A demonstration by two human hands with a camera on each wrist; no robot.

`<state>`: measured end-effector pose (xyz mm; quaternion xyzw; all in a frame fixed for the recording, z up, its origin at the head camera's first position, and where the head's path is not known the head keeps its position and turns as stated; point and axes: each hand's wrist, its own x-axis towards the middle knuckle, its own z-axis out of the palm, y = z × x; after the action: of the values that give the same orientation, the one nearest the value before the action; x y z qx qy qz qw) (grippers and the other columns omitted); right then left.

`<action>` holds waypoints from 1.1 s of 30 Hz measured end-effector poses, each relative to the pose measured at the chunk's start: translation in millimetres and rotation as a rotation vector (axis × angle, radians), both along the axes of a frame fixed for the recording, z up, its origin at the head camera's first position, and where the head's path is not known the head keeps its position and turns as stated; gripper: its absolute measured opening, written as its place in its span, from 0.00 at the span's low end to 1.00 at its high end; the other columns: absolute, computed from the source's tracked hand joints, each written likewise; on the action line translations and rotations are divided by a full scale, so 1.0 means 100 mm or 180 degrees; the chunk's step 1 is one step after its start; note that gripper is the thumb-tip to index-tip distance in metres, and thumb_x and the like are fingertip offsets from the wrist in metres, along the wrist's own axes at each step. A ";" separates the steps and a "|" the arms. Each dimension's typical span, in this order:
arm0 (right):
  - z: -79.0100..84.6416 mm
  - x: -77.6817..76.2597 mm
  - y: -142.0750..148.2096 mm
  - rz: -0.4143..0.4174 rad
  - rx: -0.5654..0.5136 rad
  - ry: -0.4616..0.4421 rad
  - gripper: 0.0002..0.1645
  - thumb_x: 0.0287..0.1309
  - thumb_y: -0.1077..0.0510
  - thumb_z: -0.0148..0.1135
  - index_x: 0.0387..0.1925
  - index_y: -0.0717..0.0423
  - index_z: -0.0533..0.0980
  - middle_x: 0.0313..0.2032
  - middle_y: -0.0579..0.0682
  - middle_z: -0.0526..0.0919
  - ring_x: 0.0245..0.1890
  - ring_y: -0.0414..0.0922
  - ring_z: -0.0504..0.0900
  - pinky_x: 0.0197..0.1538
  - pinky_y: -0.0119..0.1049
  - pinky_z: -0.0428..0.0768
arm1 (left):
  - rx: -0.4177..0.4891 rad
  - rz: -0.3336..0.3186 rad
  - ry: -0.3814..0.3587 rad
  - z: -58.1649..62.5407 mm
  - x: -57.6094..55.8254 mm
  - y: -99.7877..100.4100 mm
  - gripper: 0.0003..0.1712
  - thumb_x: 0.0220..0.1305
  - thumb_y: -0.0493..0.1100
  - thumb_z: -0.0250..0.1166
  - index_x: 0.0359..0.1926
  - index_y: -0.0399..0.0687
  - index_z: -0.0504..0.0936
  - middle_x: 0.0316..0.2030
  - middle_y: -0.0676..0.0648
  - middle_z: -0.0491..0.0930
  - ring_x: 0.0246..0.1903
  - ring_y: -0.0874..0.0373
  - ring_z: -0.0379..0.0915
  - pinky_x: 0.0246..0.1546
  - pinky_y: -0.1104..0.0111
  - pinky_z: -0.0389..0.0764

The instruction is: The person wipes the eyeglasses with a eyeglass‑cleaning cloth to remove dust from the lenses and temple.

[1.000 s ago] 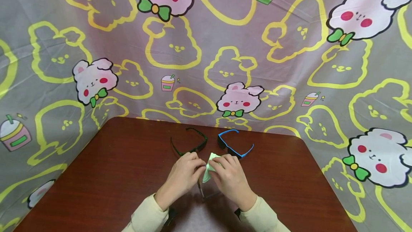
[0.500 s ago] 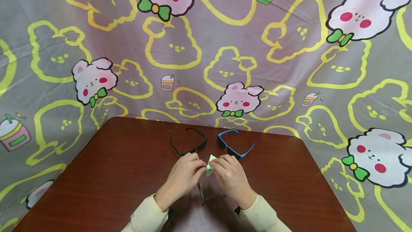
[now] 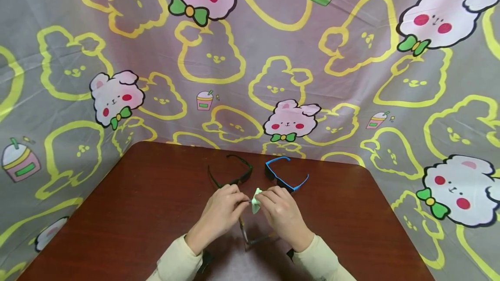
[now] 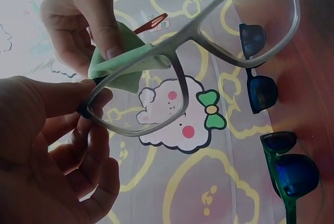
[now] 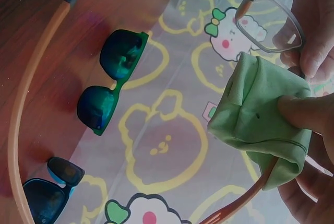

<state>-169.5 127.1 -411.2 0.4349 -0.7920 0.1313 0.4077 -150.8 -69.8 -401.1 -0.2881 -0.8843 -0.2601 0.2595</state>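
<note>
Wiping clear glasses [image 4: 194, 36] with a green cloth [image 5: 255, 112], held up over the table [image 3: 136, 203].
Left hand [image 3: 220, 209]: thumb and fingers pinch the frame's outer corner by the hinge. Right hand [image 3: 284, 211]: thumb and fingers grasp the cloth, folded round one temple arm [image 5: 245, 198], orange end poking out past it. Step in hand, apparently: rubbing down that arm. Next move likely calls for a light slide along the arm, left pinch steady so the hinge isn't twisted. Green sunglasses [image 4: 297, 174] and blue sunglasses [image 4: 263, 92] sit on the table beyond the hands, untouched.
</note>
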 end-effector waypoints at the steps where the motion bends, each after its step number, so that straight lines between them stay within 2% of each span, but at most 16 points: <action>1: 0.00 0.00 0.00 0.0011 -0.0002 0.0012 0.13 0.44 0.67 0.71 0.36 0.56 0.82 0.34 0.46 0.83 0.35 0.44 0.77 0.34 0.35 0.72 | 0.0014 -0.0003 -0.0029 0.00 0.00 -0.01 0.02 0.53 0.40 0.71 0.30 0.52 0.86 0.23 0.59 0.69 0.26 0.65 0.64 0.28 0.73 0.68; 9: 0.01 -0.03 0.03 0.0024 -0.0093 0.0037 0.12 0.45 0.68 0.70 0.35 0.57 0.82 0.34 0.48 0.84 0.35 0.46 0.77 0.36 0.37 0.73 | 0.0091 -0.0001 -0.0133 0.00 0.00 -0.05 0.01 0.55 0.41 0.71 0.30 0.50 0.86 0.24 0.60 0.69 0.26 0.66 0.64 0.29 0.72 0.69; 21: 0.02 -0.06 0.08 0.0103 -0.0049 0.0101 0.12 0.45 0.67 0.69 0.36 0.58 0.83 0.34 0.47 0.84 0.34 0.46 0.78 0.37 0.39 0.74 | 0.0250 -0.0134 -0.0411 -0.02 0.00 -0.08 0.02 0.57 0.41 0.69 0.32 0.48 0.86 0.25 0.60 0.69 0.24 0.68 0.65 0.25 0.74 0.69; 33: 0.05 -0.08 0.13 0.0087 -0.0040 0.0127 0.14 0.43 0.68 0.71 0.36 0.58 0.83 0.34 0.48 0.84 0.35 0.47 0.78 0.33 0.39 0.72 | 0.0168 -0.0172 -0.0184 0.00 0.00 -0.13 0.03 0.54 0.39 0.71 0.31 0.50 0.86 0.24 0.61 0.71 0.26 0.67 0.65 0.28 0.73 0.69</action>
<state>-177.3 140.5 -406.7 0.4457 -0.7769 0.1332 0.4244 -151.1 -83.2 -401.0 -0.2973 -0.8762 -0.2985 0.2342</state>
